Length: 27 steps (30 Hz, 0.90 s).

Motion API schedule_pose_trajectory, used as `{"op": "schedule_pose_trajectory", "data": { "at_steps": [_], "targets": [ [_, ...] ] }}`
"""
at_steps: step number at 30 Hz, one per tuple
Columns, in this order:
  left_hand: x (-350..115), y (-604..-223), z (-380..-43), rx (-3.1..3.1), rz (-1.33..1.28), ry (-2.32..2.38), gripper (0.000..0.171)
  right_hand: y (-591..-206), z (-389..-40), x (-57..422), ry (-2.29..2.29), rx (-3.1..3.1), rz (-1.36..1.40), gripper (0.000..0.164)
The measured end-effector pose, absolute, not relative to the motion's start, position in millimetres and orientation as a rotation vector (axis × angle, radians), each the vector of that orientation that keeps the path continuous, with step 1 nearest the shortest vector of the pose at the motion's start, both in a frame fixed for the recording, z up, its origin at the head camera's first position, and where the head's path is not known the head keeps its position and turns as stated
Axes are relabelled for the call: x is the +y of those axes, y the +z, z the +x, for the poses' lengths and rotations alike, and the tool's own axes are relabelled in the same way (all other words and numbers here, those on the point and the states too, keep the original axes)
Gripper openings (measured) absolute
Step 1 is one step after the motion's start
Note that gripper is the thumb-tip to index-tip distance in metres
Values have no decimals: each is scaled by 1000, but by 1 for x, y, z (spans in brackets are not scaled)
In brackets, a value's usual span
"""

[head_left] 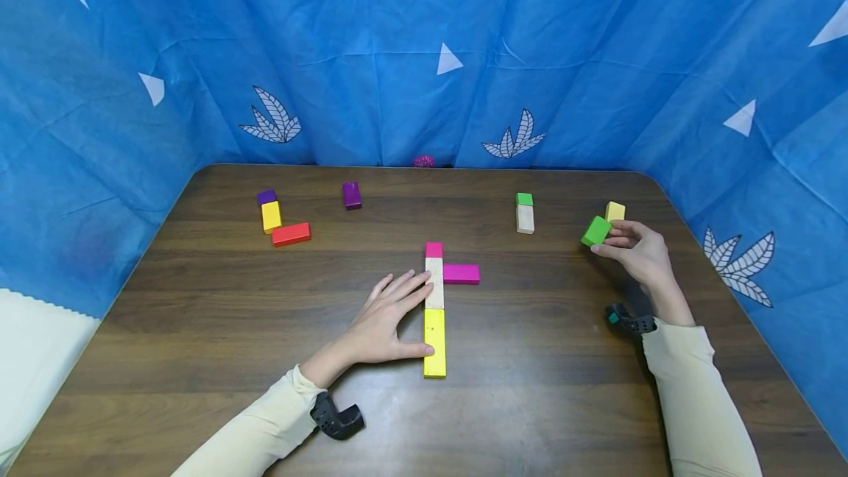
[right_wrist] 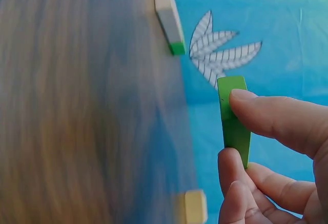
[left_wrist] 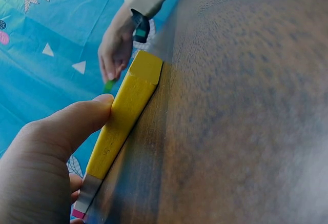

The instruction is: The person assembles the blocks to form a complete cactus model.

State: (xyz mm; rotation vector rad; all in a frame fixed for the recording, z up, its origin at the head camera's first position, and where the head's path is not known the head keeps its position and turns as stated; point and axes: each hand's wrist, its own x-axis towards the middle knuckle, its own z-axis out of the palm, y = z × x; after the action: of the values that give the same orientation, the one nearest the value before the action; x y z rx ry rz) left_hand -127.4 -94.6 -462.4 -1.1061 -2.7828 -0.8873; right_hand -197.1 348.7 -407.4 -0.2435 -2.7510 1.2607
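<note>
Near the table's right side my right hand (head_left: 632, 249) pinches a green block (right_wrist: 234, 121) between thumb and fingers, close to a pale yellow block (head_left: 615, 211). My left hand (head_left: 387, 319) rests against the left side of a line of blocks at the middle, its fingers spread and fairly straight. The thumb touches a long yellow block (head_left: 434, 344); the fingertips lie at a white block (head_left: 433, 285) beyond it. A small pink block (head_left: 433, 249) ends the line at the far side. From the white block's right side a magenta block (head_left: 461, 274) sticks out.
At the back left are a dark blue block (head_left: 266, 196), a yellow block (head_left: 271, 217) and a red block (head_left: 291, 234). A purple block (head_left: 352, 196) lies nearby. Back right, a green block (head_left: 524, 199) meets a white block (head_left: 525, 219). A blue curtain (head_left: 397, 57) hangs behind the table.
</note>
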Motion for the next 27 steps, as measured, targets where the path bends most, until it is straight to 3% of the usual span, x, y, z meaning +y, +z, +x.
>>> {"op": "schedule_pose_trajectory", "data": {
  "at_steps": [15, 27],
  "targets": [
    [-95, -464, -128, -2782, -1105, -879, 96, -388, -201, 279, 1344, -2808, 68, 65],
    [-96, -464, -129, -2793, -1103, -882, 96, -397, -217, 226, 1355, -2885, 273, 64]
  ]
}}
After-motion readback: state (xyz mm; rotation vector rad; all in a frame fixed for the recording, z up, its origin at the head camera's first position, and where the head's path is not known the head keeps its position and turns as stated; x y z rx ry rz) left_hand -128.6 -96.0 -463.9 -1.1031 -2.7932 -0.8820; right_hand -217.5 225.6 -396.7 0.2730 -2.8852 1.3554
